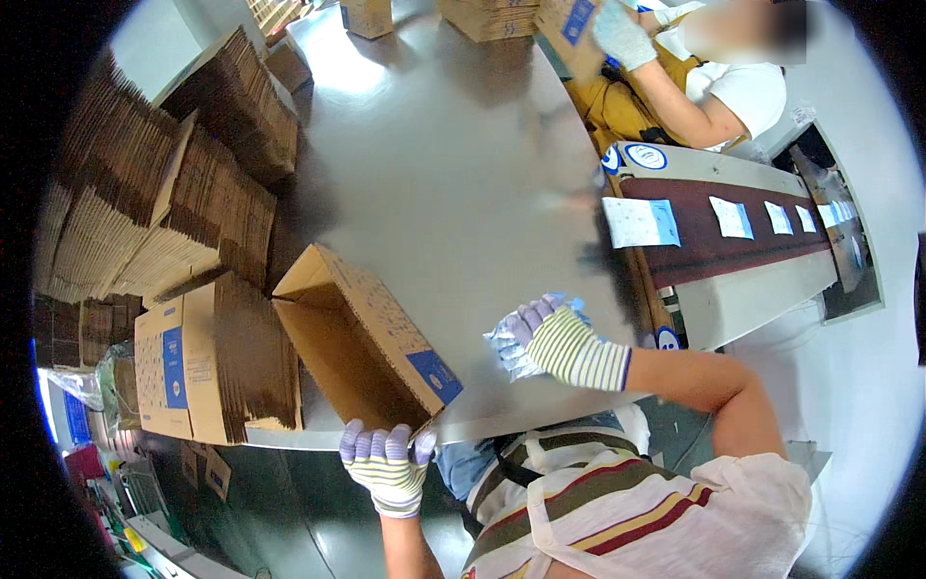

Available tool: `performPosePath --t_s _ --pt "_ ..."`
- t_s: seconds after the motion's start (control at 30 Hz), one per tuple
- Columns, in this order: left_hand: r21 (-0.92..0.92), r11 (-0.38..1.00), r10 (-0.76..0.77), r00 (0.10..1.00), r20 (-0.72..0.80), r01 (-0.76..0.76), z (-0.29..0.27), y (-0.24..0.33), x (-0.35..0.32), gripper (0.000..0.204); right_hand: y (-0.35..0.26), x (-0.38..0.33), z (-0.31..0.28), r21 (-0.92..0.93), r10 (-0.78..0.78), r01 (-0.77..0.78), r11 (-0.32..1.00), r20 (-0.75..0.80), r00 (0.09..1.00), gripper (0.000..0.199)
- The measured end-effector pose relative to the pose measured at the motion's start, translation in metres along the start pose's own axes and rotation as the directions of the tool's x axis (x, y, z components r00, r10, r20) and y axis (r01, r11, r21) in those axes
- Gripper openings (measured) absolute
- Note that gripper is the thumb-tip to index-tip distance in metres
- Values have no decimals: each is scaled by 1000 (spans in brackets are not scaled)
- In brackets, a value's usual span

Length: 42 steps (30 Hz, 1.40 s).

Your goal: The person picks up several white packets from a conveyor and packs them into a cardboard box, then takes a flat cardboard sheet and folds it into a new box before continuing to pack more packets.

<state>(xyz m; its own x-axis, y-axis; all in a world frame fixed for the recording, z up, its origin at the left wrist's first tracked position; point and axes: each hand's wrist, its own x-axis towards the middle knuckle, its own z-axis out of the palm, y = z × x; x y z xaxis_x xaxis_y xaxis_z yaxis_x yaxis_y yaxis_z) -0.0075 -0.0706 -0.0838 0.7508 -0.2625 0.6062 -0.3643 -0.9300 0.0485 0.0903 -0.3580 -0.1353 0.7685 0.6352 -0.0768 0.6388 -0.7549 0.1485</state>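
With left hand point(388, 465), working at the steel table point(434, 164), between stacked flat cartons point(236, 357) leftward and a conveyor belt point(704, 256) far right, gripping the near edge of an open carton point(349, 355), probably steadying it, with one wall point(386, 323) standing between both hands; with right hand point(569, 345), clasping a crinkled blue-and-white packet point(515, 359), apparently holding it together; seeing single packets point(730, 218) beyond, on the belt.

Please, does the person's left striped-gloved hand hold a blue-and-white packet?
No, the left hand holds the near edge of the open brown cardboard box.
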Motion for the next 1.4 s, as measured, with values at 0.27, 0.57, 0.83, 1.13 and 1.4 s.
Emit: performPosePath --t_s 0.27,0.57,0.83,1.13,1.4 --pt "0 1000 13 999 36 -13 0 11 13 28 32 58 -114 514 -160 588 624 -652 741 48" --pt "76 994 79 997 13 -80 1 25 24 30 -57 111 -124 861 -62 318 -398 -371 927 51" --pt "3 985 171 979 113 -172 -9 25 19 25 -54 106 -86 793 -287 431 430 -333 898 54" --pt "-532 808 -276 960 38 253 -55 -36 142 20 -57 98 -143 418 -287 252 873 23 958 95" --pt "-208 978 210 141 967 -31 64 -78 149 29 -53 46 -147 668 -252 414 619 -331 909 101"
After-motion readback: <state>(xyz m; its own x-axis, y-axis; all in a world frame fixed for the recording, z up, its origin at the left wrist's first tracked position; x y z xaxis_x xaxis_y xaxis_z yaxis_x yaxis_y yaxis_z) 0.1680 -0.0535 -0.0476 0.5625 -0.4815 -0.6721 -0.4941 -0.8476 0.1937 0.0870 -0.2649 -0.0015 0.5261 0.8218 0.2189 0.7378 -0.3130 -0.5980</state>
